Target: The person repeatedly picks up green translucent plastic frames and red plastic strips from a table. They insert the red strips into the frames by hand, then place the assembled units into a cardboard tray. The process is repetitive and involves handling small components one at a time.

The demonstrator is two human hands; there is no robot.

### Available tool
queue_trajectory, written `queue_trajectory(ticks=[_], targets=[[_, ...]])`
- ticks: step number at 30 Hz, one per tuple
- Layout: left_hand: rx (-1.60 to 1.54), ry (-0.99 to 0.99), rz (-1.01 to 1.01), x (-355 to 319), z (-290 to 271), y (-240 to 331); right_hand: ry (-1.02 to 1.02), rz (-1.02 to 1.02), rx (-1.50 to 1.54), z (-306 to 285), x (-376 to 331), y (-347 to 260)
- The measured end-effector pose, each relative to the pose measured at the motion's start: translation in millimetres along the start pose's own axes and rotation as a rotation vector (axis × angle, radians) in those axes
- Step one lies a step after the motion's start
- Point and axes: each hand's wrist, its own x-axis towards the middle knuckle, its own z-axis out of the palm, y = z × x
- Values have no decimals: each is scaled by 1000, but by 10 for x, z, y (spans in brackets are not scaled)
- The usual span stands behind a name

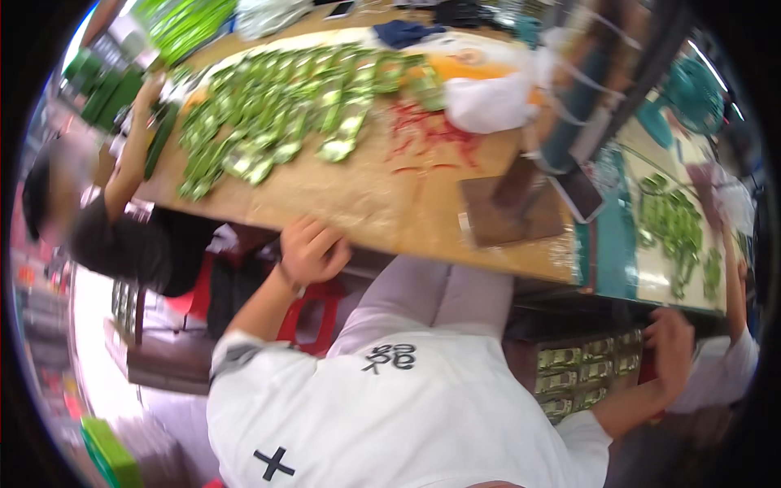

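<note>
Brown worktable [342, 199] stretches across the upper half, its near edge curving in front of the person. Over its left and centre spreads a broad, overlapping layer of shiny green pieces [281, 122], too blurred to identify further. A white T-shirt [407, 423] covers the person's torso below. On the right, a second table [606, 264] with a teal strip carries a smaller green cluster [671, 220]. Lower, right of the person's legs, more green pieces lie in tidy rows [561, 380]. A dark brown panel [512, 211] rests near the worktable's right end, a phone [579, 195] just beside it.

The left forearm angles up and inward, bringing the left hand [316, 248] to the worktable's near edge; its fingers are curled in, and I cannot tell whether they hold anything. The spread lies beyond them, apart. The right arm reaches out sideways, the right hand [671, 346] raised with blurred, half-bent fingers standing apart from one another; the tidy rows lie near, on their inner side.

Black printed characters [390, 358] mark the shirt near its hem, and a black cross [274, 464] sits farther up.
</note>
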Motion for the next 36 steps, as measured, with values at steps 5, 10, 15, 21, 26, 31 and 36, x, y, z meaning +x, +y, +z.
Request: queue_trajectory(ticks=[5, 10, 15, 21, 26, 31, 36], targets=[[167, 65, -87, 390, -50, -591, -430, -827, -151, 1361, -307, -1155], [364, 30, -374, 521, -232, -1292, 109, -846, -289, 2556, -4, -2086], [226, 23, -527, 376, -323, -1236, 163, -661, -426, 3008, 343, -2234], [355, -270, -490, 805, 154, -843, 39, -666, -525, 2899, 397, -2337], [491, -388, -450, 1064, 407, -1044, 27, -766, -597, 2830, 346, -2285], [344, -404, -648, 1030, 305, -1075, 110, -811, -339, 2810, 334, -2068], [18, -30, -540, 896, 107, -861, 109, -968, 162, 2635, 145, -1929]])
